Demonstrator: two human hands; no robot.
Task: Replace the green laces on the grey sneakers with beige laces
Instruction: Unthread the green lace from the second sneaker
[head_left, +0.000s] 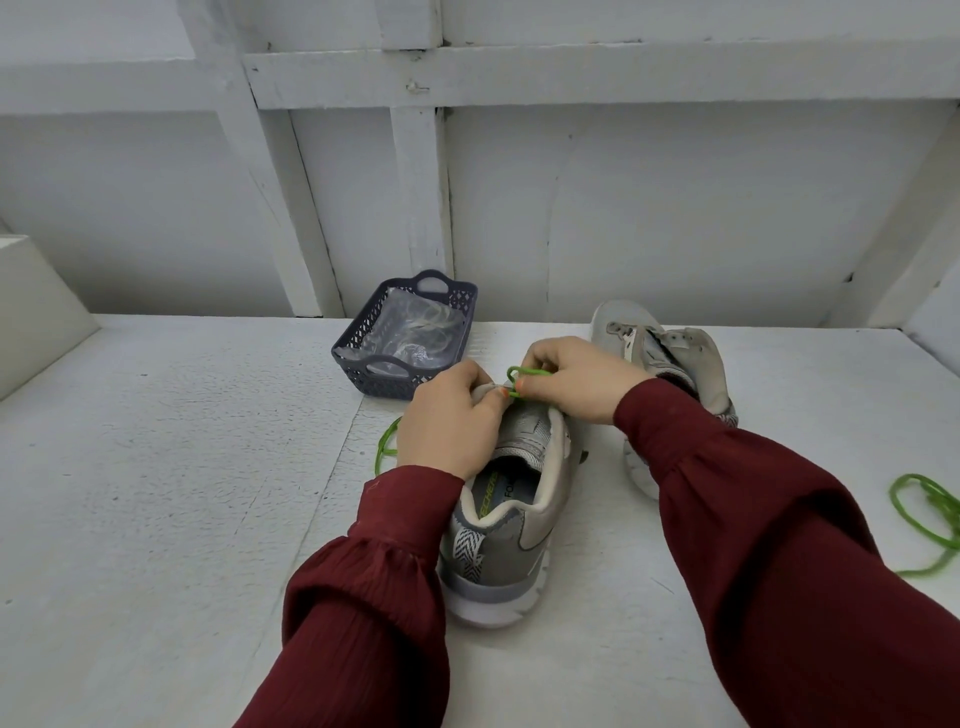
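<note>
Green lace (521, 372) rises in a small loop over the throat of the near sneaker (519, 519), pinched between the thumb and fingers of the right hand (571, 376). The left hand (449, 421) grips the tongue just beside it, steadying the shoe on the surface (156, 467). The sneaker's long axis runs straight away from the person, heel nearest, so a pull up and to the right would likely draw the lace from its eyelets; more of it trails left of the left hand. The insole reads SKECHERS, with "FO" beside it. A second sneaker (675, 353), seemingly unlaced, sits behind the right arm, a loose green lace (919, 514) lies far right, and the beige laces (431, 319) lie bagged in the basket (387, 382).
</note>
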